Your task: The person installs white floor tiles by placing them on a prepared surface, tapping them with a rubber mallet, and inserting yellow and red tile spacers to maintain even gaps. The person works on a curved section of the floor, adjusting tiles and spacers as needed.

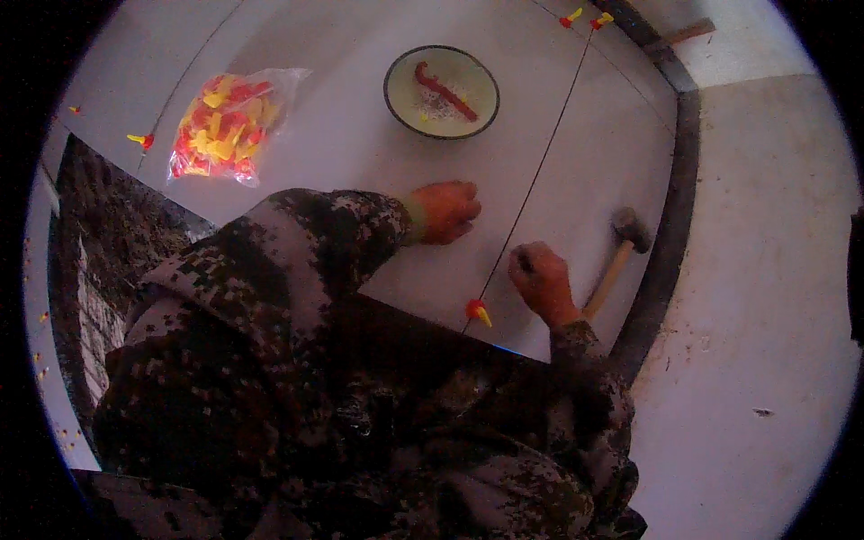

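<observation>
My left hand is closed, its fingers curled, over the pale floor tile; whatever it may hold is hidden. To its right, my right hand is also curled shut, with a dark patch among its fingers that I cannot make out. Close to that hand lies a hammer with a dark head and a wooden handle. A red and yellow tile levelling spacer stands in the dark joint between tiles, left of my right wrist. Beyond my left hand sits a dark-rimmed round basin with a red curved-ended tool in it.
A clear plastic bag full of red and yellow spacers lies at the far left. More spacers stand in joints there and at the far right. A dark border strip runs beside the pale wall on the right.
</observation>
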`<state>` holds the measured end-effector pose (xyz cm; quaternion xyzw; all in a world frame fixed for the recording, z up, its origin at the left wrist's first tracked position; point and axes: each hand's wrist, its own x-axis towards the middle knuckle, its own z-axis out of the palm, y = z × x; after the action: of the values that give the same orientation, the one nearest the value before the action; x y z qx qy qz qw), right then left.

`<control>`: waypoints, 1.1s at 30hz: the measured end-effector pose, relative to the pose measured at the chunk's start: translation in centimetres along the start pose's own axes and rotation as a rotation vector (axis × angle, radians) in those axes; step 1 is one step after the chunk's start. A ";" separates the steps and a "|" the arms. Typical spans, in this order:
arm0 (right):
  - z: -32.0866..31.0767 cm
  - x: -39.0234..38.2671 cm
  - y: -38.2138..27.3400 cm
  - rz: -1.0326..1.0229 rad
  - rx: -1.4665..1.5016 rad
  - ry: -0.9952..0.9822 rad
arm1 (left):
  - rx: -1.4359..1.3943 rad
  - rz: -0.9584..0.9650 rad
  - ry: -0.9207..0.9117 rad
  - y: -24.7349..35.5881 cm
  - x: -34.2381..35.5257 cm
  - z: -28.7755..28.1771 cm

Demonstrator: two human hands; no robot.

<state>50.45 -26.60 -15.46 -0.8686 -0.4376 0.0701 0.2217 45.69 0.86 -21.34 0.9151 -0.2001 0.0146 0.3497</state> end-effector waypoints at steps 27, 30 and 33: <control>-4.4 -0.4 -6.7 0.229 0.391 0.270 | -1.329 -0.557 -0.284 9.7 2.1 -4.7; -4.2 0.0 -7.3 0.081 0.269 0.261 | -1.380 -0.601 -0.320 9.6 1.0 -5.3; -4.3 -0.5 -7.7 0.118 0.314 0.249 | -1.365 -0.521 -0.361 9.4 0.6 -5.2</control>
<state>45.87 -24.39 -8.17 -0.8494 -0.3389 0.0424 0.4023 43.32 -2.39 -11.38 0.5010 0.0041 -0.3461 0.7932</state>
